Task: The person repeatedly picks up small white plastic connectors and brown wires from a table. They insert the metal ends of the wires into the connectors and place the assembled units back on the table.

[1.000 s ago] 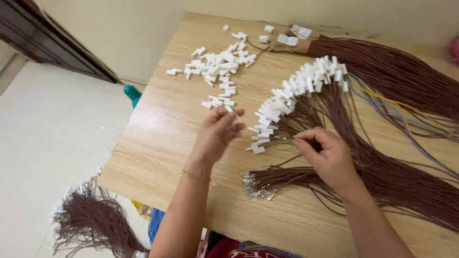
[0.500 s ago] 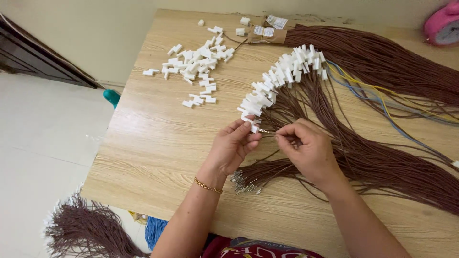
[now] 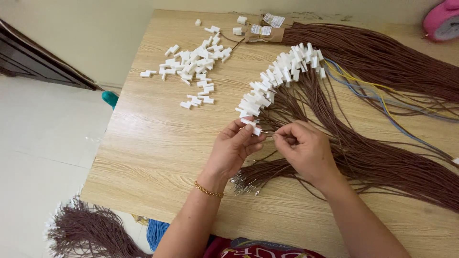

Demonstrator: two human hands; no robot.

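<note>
My left hand (image 3: 232, 149) pinches a small white plastic connector (image 3: 255, 129) between thumb and fingers. My right hand (image 3: 304, 149) holds the end of a thin brown wire (image 3: 273, 135) right beside that connector, its tip almost touching it. Both hands hover over a bundle of brown wires with bare metal ends (image 3: 248, 184). Just above the hands curves a row of brown wires fitted with white connectors (image 3: 279, 76). A loose pile of white connectors (image 3: 193, 67) lies on the wooden table (image 3: 153, 143) to the upper left.
A thick sheaf of brown wires (image 3: 382, 52) with some blue and yellow ones (image 3: 382, 102) spreads over the table's right side. A pink object (image 3: 442, 21) sits at the far right corner. Below the table's near left edge lies another brown wire bundle (image 3: 91, 234).
My left hand came back from the loose connector pile with one white connector and met my right hand over the bare wire ends. The view shifted slightly.
</note>
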